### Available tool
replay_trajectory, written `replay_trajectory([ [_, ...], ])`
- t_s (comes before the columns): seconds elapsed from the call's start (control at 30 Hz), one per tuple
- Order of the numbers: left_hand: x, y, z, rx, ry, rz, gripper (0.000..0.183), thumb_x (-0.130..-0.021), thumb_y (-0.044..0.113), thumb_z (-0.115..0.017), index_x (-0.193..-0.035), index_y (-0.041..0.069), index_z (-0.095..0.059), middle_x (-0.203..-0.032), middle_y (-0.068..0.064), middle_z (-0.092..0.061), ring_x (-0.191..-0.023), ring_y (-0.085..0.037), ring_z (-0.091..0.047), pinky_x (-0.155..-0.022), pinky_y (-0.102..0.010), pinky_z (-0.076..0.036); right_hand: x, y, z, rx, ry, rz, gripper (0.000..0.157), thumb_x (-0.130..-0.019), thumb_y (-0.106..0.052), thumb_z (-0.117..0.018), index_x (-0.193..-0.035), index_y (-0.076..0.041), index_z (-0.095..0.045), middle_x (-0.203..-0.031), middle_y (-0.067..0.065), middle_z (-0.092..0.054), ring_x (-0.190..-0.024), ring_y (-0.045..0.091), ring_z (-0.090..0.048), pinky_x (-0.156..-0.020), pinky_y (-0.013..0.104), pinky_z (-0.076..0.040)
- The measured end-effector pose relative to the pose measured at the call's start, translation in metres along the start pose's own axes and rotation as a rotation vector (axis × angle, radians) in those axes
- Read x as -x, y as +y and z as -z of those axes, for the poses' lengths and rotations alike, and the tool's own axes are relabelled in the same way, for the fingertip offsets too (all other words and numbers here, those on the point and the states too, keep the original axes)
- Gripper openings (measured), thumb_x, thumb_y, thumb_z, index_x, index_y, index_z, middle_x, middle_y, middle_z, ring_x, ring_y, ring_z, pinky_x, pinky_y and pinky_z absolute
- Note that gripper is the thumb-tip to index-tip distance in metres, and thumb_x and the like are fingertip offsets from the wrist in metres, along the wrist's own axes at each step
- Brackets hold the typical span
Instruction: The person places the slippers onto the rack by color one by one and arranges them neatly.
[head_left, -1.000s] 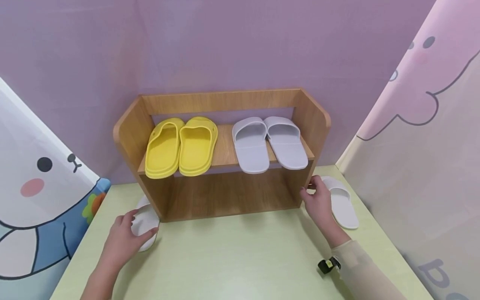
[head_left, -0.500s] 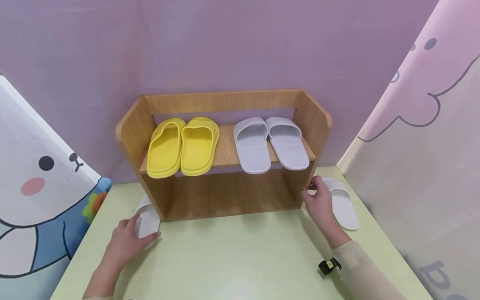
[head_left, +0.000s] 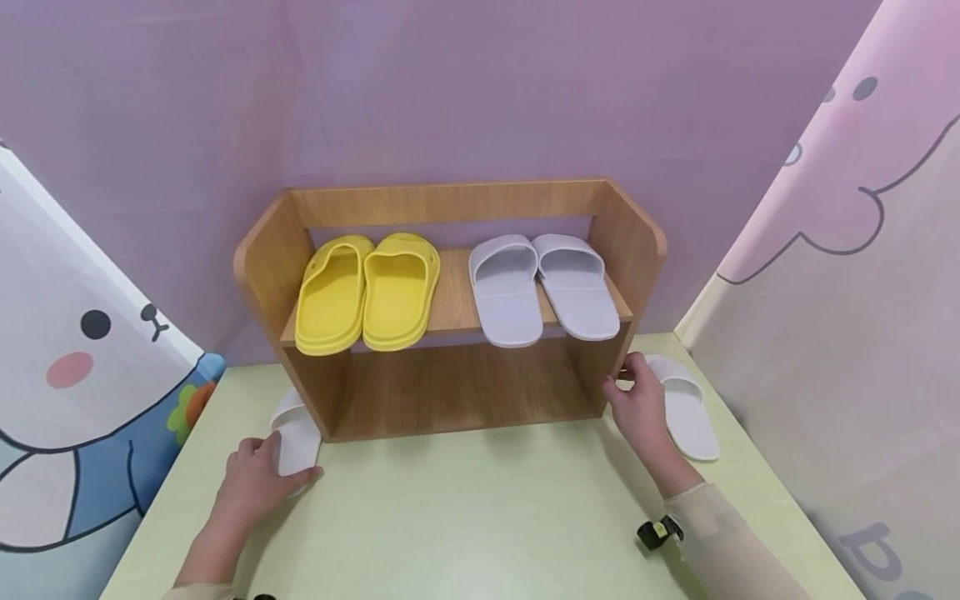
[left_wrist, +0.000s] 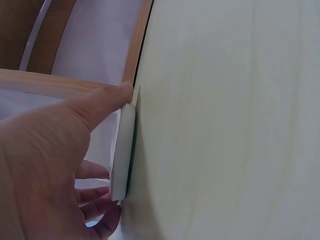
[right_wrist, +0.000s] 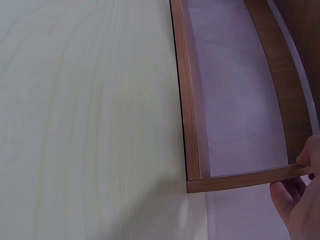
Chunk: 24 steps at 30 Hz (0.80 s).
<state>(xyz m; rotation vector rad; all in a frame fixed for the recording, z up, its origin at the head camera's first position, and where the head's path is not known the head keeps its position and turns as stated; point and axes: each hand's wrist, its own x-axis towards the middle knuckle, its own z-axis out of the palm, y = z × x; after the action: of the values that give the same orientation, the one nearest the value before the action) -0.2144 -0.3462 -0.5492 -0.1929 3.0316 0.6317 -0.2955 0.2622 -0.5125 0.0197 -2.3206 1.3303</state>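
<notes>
A wooden shoe rack [head_left: 450, 425] stands in the middle of the head view. My left hand [head_left: 255, 483] spans a white slipper [head_left: 297, 442] on the table beside the rack's left side. In the left wrist view the thumb [left_wrist: 107, 105] lies at the slipper's near corner by the rack, and the fingers bend at its other edge. My right hand [head_left: 637, 400] pinches the front edge of the rack's right side panel [right_wrist: 250, 179], thumb inside and fingers outside. Another white slipper [head_left: 692, 421] lies just right of that hand.
On the rack's upper board sit a pair of yellow clogs [head_left: 397, 304] and a pair of pale grey slippers [head_left: 510, 308]. The light table [head_left: 465, 517] extends in front. A purple backdrop [head_left: 480, 92] hangs behind, with printed cloths at both sides.
My left hand and the white slipper under it have shifted slightly right, and the slipper sits straighter along the rack's side. The right hand keeps its place on the panel.
</notes>
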Motion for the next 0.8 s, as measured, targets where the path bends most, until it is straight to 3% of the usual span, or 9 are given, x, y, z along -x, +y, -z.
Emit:
replay_trajectory([
  [0.2,-0.0003,0.0013,0.0,0.017,0.005,-0.008,0.116,-0.087,0.062,-0.087,-0.155,-0.018,-0.038,-0.136,-0.05,-0.039,-0.121,-0.067,-0.043,-0.094,-0.074,-0.05,0.0005,-0.0001,-0.0001,-0.009,-0.002,0.0,0.02,-0.097,0.004,-0.069,-0.116,0.001,-0.063,-0.115,0.023,-0.073,-0.11,0.039,-0.071,-0.071,0.015,-0.056],
  [0.53,-0.0009,-0.0042,0.0014,0.024,-0.019,0.019,0.117,-0.088,0.059,-0.087,-0.157,-0.021,-0.036,-0.13,-0.051,-0.046,-0.121,-0.063,-0.042,-0.097,-0.072,-0.049,0.0,-0.0005,0.0009,-0.02,0.006,0.012,0.019,-0.097,0.003,-0.07,-0.114,0.001,-0.063,-0.114,0.023,-0.074,-0.108,0.039,-0.071,-0.068,0.015,-0.056],
  [0.8,0.004,-0.0067,0.0016,0.067,0.048,0.021,0.112,-0.087,0.049,-0.089,-0.158,-0.02,-0.035,-0.131,-0.05,-0.038,-0.122,-0.063,-0.04,-0.098,-0.076,-0.048,0.0009,-0.0011,0.0006,-0.026,0.004,0.015,0.019,-0.097,0.003,-0.069,-0.115,0.001,-0.063,-0.114,0.024,-0.074,-0.109,0.04,-0.071,-0.068,0.015,-0.056],
])
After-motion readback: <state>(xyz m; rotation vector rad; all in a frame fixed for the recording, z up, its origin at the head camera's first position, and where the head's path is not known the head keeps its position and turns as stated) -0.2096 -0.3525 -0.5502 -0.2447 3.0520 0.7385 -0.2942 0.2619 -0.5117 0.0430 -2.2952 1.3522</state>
